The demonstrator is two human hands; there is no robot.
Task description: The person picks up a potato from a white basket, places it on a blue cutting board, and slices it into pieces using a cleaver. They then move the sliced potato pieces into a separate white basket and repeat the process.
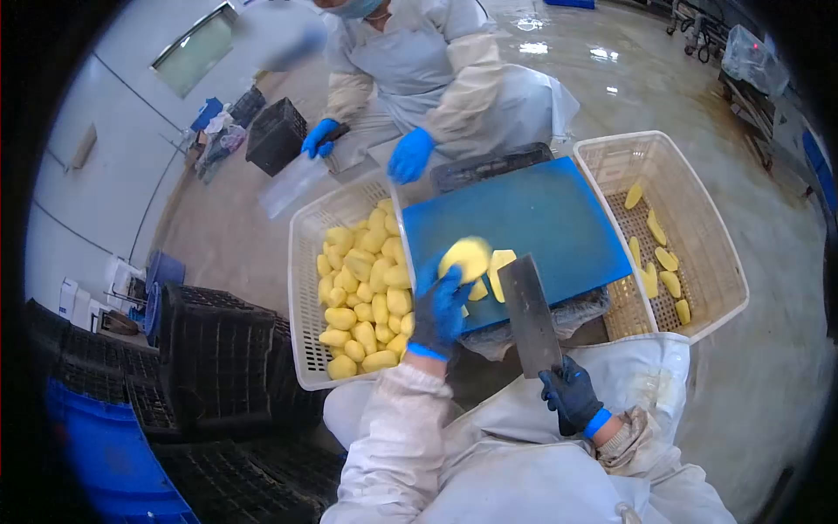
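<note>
My left hand (439, 313), in a blue glove, is closed around a peeled potato (466, 258) above the near left part of the blue cutting board (524, 218). A cut potato piece (499, 272) and smaller bits lie on the board beside it. Wrapped round the handle of a broad cleaver (529, 316) is my right hand (572, 393), in a dark glove. The blade points away from me, over the board's near edge. Left of the board stands a white crate (301, 297) heaped with whole peeled potatoes (375, 288).
A cream crate (705, 188) at the right holds several potato pieces (670, 281). Across the board sits a co-worker (406, 70) in blue gloves, with a blade (292, 183) in one hand. Black crates (218, 349) are stacked at the left.
</note>
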